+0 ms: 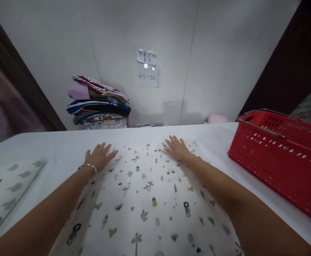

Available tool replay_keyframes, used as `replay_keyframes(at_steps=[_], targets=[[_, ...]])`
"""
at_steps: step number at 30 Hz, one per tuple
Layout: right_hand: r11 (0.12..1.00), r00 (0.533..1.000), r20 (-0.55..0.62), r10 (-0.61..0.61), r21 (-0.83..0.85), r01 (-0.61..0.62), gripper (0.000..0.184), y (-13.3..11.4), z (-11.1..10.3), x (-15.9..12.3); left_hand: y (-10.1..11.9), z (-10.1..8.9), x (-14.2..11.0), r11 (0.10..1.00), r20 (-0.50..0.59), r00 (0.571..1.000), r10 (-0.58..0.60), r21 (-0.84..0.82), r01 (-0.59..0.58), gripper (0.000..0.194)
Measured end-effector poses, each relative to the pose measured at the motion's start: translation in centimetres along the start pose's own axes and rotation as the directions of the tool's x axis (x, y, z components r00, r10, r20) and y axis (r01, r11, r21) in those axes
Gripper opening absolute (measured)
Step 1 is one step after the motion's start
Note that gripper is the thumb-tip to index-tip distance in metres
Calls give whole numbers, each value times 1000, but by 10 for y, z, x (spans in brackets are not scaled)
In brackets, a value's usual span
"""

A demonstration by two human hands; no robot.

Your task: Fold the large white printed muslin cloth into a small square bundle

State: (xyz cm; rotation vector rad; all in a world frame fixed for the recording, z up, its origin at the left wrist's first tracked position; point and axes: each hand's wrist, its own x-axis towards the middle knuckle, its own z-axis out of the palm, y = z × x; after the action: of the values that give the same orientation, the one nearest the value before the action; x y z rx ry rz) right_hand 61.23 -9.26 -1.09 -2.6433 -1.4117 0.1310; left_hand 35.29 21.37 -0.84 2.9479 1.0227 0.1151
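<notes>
Two white cloths [150, 192] [10, 186], two notes [147, 57] [148, 81], one basket [274, 169]; at least one pile [99, 106]

One head-worn view, facing forward and down, close above the patterned cloth [150, 192], wall [168, 28] beyond

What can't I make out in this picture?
All in the head view:
White cloth printed with palms and pineapples: near end, cut off by the bottom edge.
Red perforated plastic basket: right end, cut off by the right edge.
White cloth with grey prints: left part, cut off by the left edge.
Rounded pink thing: lower part, hidden by the far edge of the white table.
</notes>
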Motion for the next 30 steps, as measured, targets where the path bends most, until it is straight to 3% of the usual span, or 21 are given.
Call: replay_keyframes(at_steps=[4,7,12,14,16,19,22,24,27,30], targets=[[998,996,82,45,46,-49,70,7,-6,-11,4,-4,-6,999,91,996,12,41,-15,63],[991,991,91,100,77,-107,68,11,-18,-31,5,-15,-19,999,142,990,11,46,-17,50],[996,994,-53,92,7,-92,69,25,-14,-126,-4,-8,-95,965,-5,965,261,42,-261,40],[994,993,-26,112,-2,-112,69,31,-7,-163,-5,-2,-127,969,-6,969,247,7,-247,47],[989,989,24,149,14,-149,67,35,-5,-184,0,-3,-144,979,66,977,202,-4,-203,56],[976,979,68,195,81,-200,66,33,-11,-194,15,-18,-154,986,188,968,167,-7,-169,58],[954,974,-36,222,213,-209,64,31,-24,-212,40,-31,-175,972,128,963,236,-31,-234,54],[921,962,-143,232,349,-170,60,33,-31,-238,67,-32,-205,941,63,940,335,-78,-330,56],[803,918,-200,343,570,-175,47,36,-35,-292,122,-30,-263,843,50,853,519,-192,-502,55],[691,869,-199,452,694,-201,37,32,-31,-347,185,-29,-307,692,10,727,686,-315,-649,52]])
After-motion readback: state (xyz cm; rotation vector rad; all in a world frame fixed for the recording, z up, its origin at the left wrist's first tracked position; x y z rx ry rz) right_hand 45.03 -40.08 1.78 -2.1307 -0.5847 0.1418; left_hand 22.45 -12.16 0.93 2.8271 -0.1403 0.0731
